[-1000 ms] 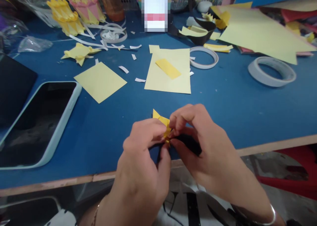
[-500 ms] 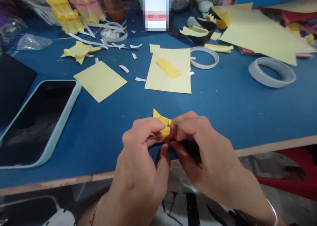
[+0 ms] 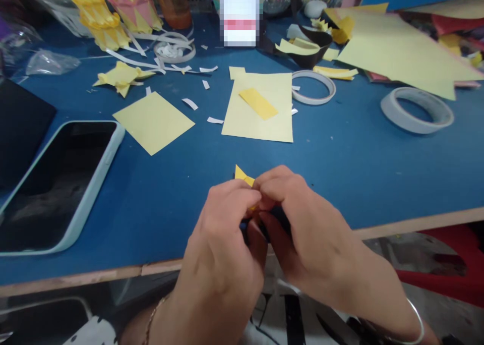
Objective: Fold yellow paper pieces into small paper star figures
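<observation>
A small folded piece of yellow paper point(image 3: 243, 174) is pinched between my two hands near the table's front edge. One pointed corner of it sticks up beyond the fingers; most of the rest is hidden. My left hand point(image 3: 227, 239) grips it from the left, fingers curled over it. From the right, my right hand point(image 3: 310, 229) holds it with thumb and fingertips, which touch those of the left. Beyond the hands lie a pale yellow sheet point(image 3: 234, 118) with a darker yellow strip point(image 3: 259, 103) on it, and a pale yellow square point(image 3: 153, 123) turned cornerwise.
A phone point(image 3: 64, 183) in a light case lies at left. Two tape rolls, one thin point(image 3: 313, 88) and one wide point(image 3: 418, 111), lie at right. Behind are a folded paper star point(image 3: 121, 76), yellow paper crowns point(image 3: 99, 19), white scraps and a large yellow sheet point(image 3: 397, 45).
My hands have drawn closer together, and the fingertips now cover more of the yellow paper. My left hand has shifted right. The things on the table look unmoved.
</observation>
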`<state>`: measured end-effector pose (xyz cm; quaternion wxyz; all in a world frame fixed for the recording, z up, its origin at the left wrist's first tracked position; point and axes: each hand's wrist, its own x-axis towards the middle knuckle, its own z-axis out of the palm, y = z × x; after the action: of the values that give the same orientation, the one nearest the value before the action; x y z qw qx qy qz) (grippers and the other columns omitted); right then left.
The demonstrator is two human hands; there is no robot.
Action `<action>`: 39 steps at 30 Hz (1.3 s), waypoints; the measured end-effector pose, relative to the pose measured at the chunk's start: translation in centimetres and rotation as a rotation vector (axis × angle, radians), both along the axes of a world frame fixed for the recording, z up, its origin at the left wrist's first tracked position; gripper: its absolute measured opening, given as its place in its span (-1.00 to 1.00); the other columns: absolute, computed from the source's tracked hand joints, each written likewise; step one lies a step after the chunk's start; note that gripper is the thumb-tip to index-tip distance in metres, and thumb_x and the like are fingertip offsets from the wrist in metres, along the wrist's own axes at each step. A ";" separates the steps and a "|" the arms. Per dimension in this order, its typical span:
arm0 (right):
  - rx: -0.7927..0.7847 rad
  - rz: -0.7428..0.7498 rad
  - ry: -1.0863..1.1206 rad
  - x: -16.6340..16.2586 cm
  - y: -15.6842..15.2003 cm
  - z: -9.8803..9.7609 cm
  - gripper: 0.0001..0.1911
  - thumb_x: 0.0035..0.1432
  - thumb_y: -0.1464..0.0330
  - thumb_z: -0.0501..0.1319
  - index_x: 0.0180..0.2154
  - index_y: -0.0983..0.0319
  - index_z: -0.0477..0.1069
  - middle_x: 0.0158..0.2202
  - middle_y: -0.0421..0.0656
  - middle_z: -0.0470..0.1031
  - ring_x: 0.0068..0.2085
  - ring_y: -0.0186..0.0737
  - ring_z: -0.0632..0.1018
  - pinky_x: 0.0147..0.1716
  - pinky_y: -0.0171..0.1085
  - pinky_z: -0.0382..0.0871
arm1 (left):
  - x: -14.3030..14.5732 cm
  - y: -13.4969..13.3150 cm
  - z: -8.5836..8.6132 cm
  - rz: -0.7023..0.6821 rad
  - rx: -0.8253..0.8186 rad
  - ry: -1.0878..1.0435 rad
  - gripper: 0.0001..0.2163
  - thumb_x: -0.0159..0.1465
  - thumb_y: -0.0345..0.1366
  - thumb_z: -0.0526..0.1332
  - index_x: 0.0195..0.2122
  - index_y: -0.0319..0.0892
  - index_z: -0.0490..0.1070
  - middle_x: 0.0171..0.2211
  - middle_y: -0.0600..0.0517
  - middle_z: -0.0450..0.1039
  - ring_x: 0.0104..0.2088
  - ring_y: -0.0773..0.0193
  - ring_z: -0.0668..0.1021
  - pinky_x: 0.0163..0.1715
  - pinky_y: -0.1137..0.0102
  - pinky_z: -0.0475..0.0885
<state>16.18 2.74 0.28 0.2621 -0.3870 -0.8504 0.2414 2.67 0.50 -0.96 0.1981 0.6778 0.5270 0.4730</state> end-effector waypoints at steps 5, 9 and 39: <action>0.022 0.022 -0.052 -0.1 0.0 0.4 -0.72 0.07 0.67 -0.03 -0.25 0.21 0.12 -0.23 -0.19 0.27 -0.30 -0.32 0.30 -0.39 -0.28 0.25 | 0.3 -0.2 -0.1 0.011 0.065 0.141 -0.76 0.17 -0.56 0.08 -0.12 -0.32 0.31 -0.16 -0.19 0.42 -0.14 0.22 0.52 -0.11 0.32 0.54; 0.026 0.036 -0.099 -0.3 0.1 1.1 -0.78 0.11 0.65 -0.03 -0.30 0.22 0.12 -0.30 -0.20 0.24 -0.37 -0.33 0.26 -0.46 -0.28 0.20 | 0.5 -0.7 -0.3 0.056 0.055 0.242 -0.75 0.23 -0.52 0.09 -0.06 -0.24 0.26 -0.10 -0.16 0.38 -0.05 0.17 0.48 -0.03 0.24 0.49; -0.191 -0.005 0.099 0.4 0.8 1.4 -0.62 -0.18 0.76 0.07 -0.41 0.22 0.05 -0.42 -0.35 0.19 -0.42 -0.53 0.20 -0.51 -0.53 0.11 | -3.5 0.4 1.6 -0.598 0.096 0.606 -0.82 0.30 -0.51 -0.05 -0.22 -0.19 0.29 -0.44 0.05 0.37 -0.49 0.25 0.42 -0.58 0.36 0.39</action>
<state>16.60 3.52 1.69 0.2661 -0.3998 -0.8087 0.3396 -0.86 0.91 0.61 0.1309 0.9176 0.3188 0.1981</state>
